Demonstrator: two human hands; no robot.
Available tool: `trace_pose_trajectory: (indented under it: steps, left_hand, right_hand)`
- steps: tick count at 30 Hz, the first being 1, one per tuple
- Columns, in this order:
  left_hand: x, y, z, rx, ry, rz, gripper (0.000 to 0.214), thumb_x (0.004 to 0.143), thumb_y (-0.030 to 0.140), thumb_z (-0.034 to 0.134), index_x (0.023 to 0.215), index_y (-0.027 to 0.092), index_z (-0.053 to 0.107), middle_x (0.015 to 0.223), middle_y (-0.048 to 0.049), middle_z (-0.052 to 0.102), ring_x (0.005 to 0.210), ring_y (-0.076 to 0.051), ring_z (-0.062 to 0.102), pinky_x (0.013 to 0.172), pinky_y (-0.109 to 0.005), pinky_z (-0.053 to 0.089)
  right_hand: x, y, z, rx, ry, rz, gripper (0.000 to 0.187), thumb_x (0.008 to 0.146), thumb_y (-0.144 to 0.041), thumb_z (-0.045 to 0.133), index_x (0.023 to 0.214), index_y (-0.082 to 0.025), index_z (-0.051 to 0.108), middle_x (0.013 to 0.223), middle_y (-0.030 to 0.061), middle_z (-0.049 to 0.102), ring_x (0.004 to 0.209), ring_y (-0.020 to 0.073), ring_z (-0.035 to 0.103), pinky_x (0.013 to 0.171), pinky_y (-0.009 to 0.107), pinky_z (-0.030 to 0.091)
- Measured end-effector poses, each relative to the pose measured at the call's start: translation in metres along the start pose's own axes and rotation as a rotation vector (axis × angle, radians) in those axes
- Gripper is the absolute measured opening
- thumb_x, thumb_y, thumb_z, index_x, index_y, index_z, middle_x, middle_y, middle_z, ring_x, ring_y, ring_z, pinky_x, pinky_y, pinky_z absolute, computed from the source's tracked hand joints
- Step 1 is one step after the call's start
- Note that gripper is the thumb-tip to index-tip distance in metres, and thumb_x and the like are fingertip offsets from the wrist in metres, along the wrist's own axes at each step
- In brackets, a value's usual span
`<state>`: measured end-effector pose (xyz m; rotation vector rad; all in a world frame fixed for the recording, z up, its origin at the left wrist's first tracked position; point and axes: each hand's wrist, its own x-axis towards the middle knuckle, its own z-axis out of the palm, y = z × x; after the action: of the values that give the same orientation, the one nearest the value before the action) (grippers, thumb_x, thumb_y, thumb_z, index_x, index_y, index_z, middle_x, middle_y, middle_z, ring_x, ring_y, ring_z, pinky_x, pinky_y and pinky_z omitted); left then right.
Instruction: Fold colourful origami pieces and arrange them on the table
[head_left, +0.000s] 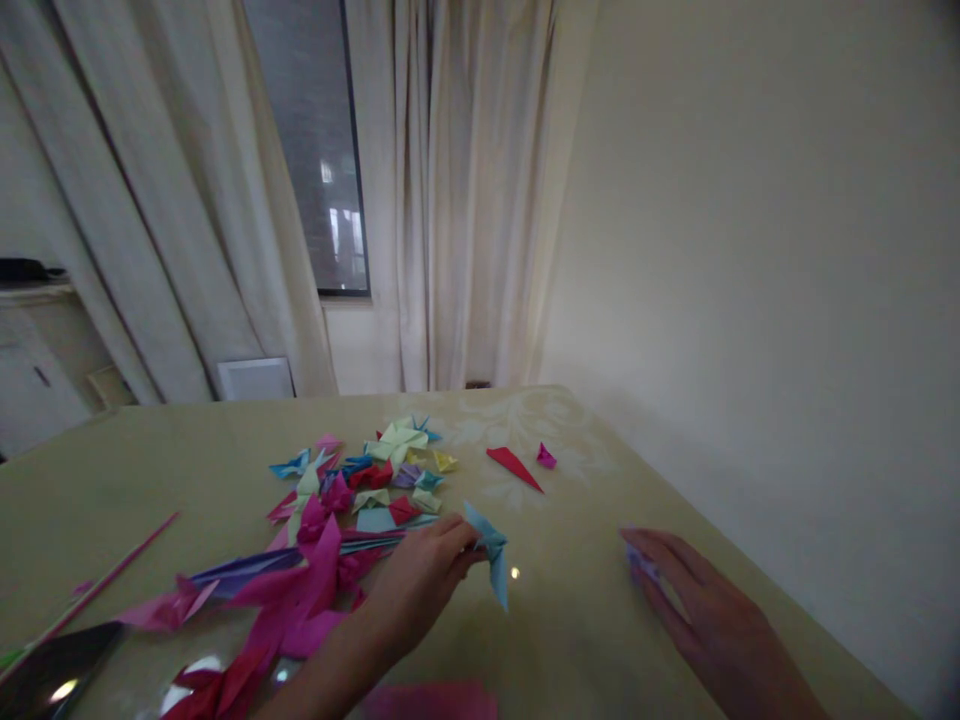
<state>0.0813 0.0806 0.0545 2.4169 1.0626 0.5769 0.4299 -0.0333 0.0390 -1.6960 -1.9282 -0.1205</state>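
Observation:
My left hand (424, 575) is over the middle of the table, its thumb and fingertips pinching a light blue folded-paper bird (491, 552). Two pointed parts of the bird stick out past the fingers, one up and one down. Farther right, my right hand (701, 605) is closed on a small purple folded paper (641, 565), partly hidden by the fingers and blurred. Just left of my left hand spreads a heap of colourful folded-paper pieces, among them a magenta one (322, 580) and a pale green one (397, 440).
Beyond my hands lie a long red folded paper (514, 467) and a small magenta one (547, 457). A pink sheet (435, 702) is at the near edge. On the left are a thin pink stick (112, 570) and a dark flat object (64, 665). A wall (765, 300) borders the table's right side.

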Motion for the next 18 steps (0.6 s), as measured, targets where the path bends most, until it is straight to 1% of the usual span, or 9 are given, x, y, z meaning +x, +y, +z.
trace_pose_trajectory:
  steps: [3,4,7,9,11,12,14,16,18]
  left_hand:
    - [-0.005,0.026,-0.005,-0.245,0.004,0.139,0.020,0.100,0.012,0.060,0.102,0.024,0.076,0.098,-0.0015,0.076,0.089,-0.016,0.069,0.079,-0.024,0.048]
    - [-0.005,0.033,-0.005,-0.285,0.014,0.149,0.021,0.098,0.010,0.060,0.101,0.023,0.076,0.096,-0.0012,0.076,0.088,-0.016,0.069,0.079,-0.023,0.048]
    - [-0.007,0.038,-0.003,-0.293,0.050,0.102,0.019,0.094,0.007,0.063,0.099,0.022,0.074,0.092,0.0001,0.075,0.086,-0.015,0.069,0.077,-0.023,0.049]
    - [-0.007,0.026,-0.005,-0.183,0.034,0.030,0.015,0.097,0.014,0.064,0.104,0.024,0.072,0.096,0.0012,0.076,0.085,-0.014,0.070,0.076,-0.021,0.051]
    - [-0.006,0.002,-0.011,-0.016,0.022,-0.058,0.016,0.101,0.019,0.062,0.113,0.025,0.071,0.108,-0.0009,0.076,0.093,-0.015,0.072,0.083,-0.022,0.053]
    - [-0.004,-0.013,-0.015,0.071,0.034,-0.107,0.019,0.102,0.019,0.060,0.117,0.024,0.070,0.116,-0.0042,0.075,0.102,-0.017,0.072,0.092,-0.025,0.054]
    - [0.001,-0.044,-0.025,0.190,0.077,-0.198,0.024,0.100,0.014,0.056,0.119,0.018,0.070,0.128,-0.0144,0.071,0.121,-0.027,0.067,0.108,-0.039,0.048]
    - [0.008,-0.072,-0.032,0.264,0.089,-0.266,0.024,0.097,0.014,0.059,0.118,0.014,0.070,0.130,-0.0208,0.069,0.126,-0.036,0.063,0.111,-0.050,0.045]
    - [0.014,-0.092,-0.036,0.307,0.068,-0.295,0.021,0.091,0.014,0.066,0.111,0.015,0.072,0.122,-0.0191,0.073,0.120,-0.037,0.066,0.107,-0.049,0.048]
  right_hand:
    - [0.035,-0.076,0.002,0.436,-0.225,-0.036,0.036,0.104,-0.046,0.059,0.135,-0.032,0.070,0.118,0.0086,0.077,0.091,0.0246,0.075,0.082,0.036,0.063]
    - [0.046,-0.095,0.006,0.515,-0.272,-0.055,0.033,0.103,-0.046,0.062,0.131,-0.030,0.072,0.115,0.0072,0.078,0.091,0.0232,0.074,0.083,0.035,0.061]
    - [0.066,-0.120,0.018,0.578,-0.317,-0.073,0.022,0.098,-0.045,0.071,0.103,-0.025,0.078,0.095,0.0043,0.077,0.085,0.0215,0.071,0.077,0.031,0.055]
    - [0.070,-0.111,0.020,0.554,-0.317,-0.075,0.023,0.097,-0.046,0.072,0.092,-0.024,0.077,0.087,0.0033,0.076,0.080,0.0211,0.070,0.073,0.030,0.053]
    - [0.066,-0.088,0.018,0.492,-0.262,-0.045,0.026,0.099,-0.048,0.067,0.091,-0.024,0.075,0.085,0.0032,0.076,0.079,0.0219,0.071,0.071,0.030,0.053]
    - [0.062,-0.072,0.016,0.442,-0.209,-0.012,0.027,0.099,-0.050,0.065,0.093,-0.025,0.074,0.086,0.0034,0.077,0.079,0.0225,0.072,0.072,0.031,0.055]
    - [0.050,-0.036,0.015,0.317,-0.100,0.080,0.031,0.100,-0.054,0.059,0.094,-0.027,0.072,0.083,0.0033,0.077,0.073,0.0231,0.073,0.069,0.032,0.056]
    - [0.033,-0.002,0.019,0.156,-0.025,0.144,0.035,0.101,-0.058,0.053,0.098,-0.028,0.071,0.083,0.0043,0.078,0.070,0.0245,0.074,0.065,0.033,0.058]
    - [0.017,0.023,0.024,0.030,0.002,0.114,0.040,0.100,-0.062,0.051,0.099,-0.029,0.073,0.096,0.0086,0.081,0.080,0.0281,0.078,0.071,0.038,0.062]
